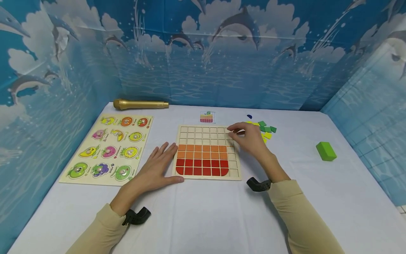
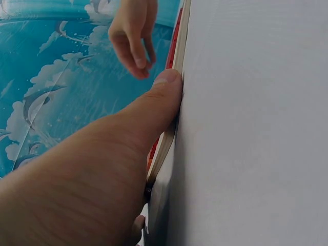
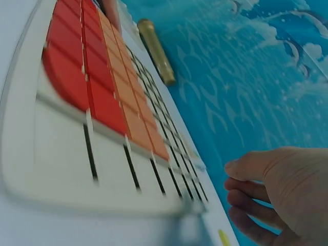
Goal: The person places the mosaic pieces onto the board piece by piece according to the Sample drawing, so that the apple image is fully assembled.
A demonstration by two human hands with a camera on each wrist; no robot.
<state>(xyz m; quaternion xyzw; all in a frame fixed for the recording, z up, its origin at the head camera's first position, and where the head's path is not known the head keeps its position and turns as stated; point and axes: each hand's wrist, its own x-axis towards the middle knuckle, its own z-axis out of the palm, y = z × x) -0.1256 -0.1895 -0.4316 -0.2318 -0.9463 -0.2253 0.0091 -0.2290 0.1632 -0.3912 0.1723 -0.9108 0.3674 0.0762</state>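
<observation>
A wooden grid board (image 1: 234,173) lies on the table with red tiles (image 1: 201,171) in its two nearest rows and orange tiles (image 1: 201,151) in the two rows beyond. My left hand (image 1: 155,171) lies spread at the board's left side, fingertips at its edge and thumb by the near left corner. Over the board's far right corner is my right hand (image 1: 247,138), fingers loosely bent; the right wrist view shows no piece between thumb and fingers (image 3: 246,197). Yellow and green tiles (image 1: 268,129) lie scattered just beyond it, beside a small dark blue piece (image 1: 249,116).
A fruit puzzle board (image 1: 101,165) lies on the left, with a gold microphone (image 1: 141,104) behind it. Behind the grid board is a small picture card (image 1: 207,117). A green block (image 1: 326,151) stands at the right. Dolphin-print cloth (image 1: 190,77) walls the table's back and sides.
</observation>
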